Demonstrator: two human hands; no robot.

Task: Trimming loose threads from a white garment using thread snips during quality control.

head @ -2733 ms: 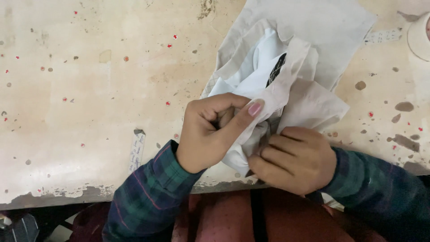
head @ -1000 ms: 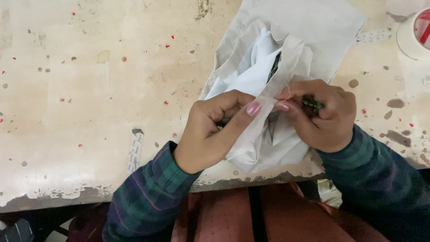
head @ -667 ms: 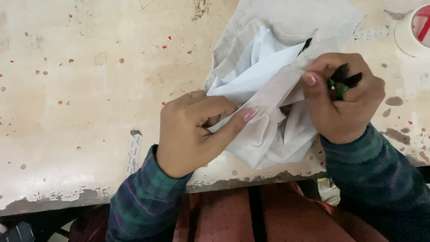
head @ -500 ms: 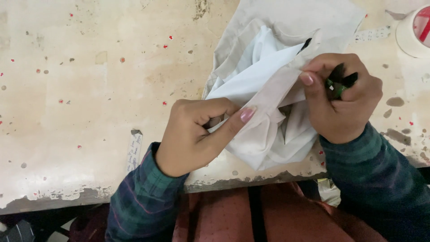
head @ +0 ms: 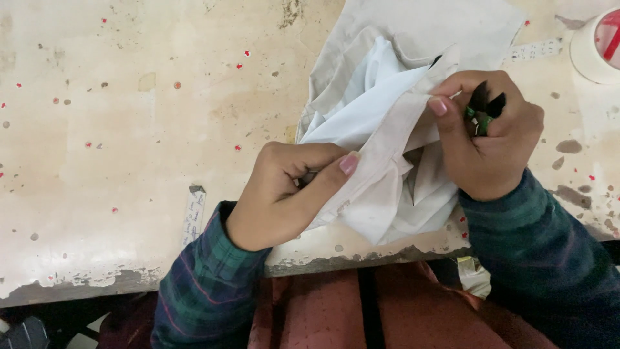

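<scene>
— Cloth (head: 387, 161), pale and rumpled, lies at the near right edge of our counter (head: 129, 129), part of it hanging over that edge toward our lap. Our left hand (head: 284, 194) has its grip closed on a fold, thumb pressed flat along the seam.

— And our right hand (head: 491, 142) grips tight around a small dark tool with green on it (head: 483, 110), while its thumb also pinches the upper edge of the fabric. What the tool is, we cannot tell; it is mostly hidden in the fist.

— That worries us. Its tips sit just beside the cloth and near our own fingers, so a slip could snag the weave or nick us.

— The overhang is the other risk. If our left grip loosens, we judge the bundle could slide off the near edge.

— The roll of tape (head: 597, 48) at the far right corner stands well apart, so we doubt we knock it.
</scene>
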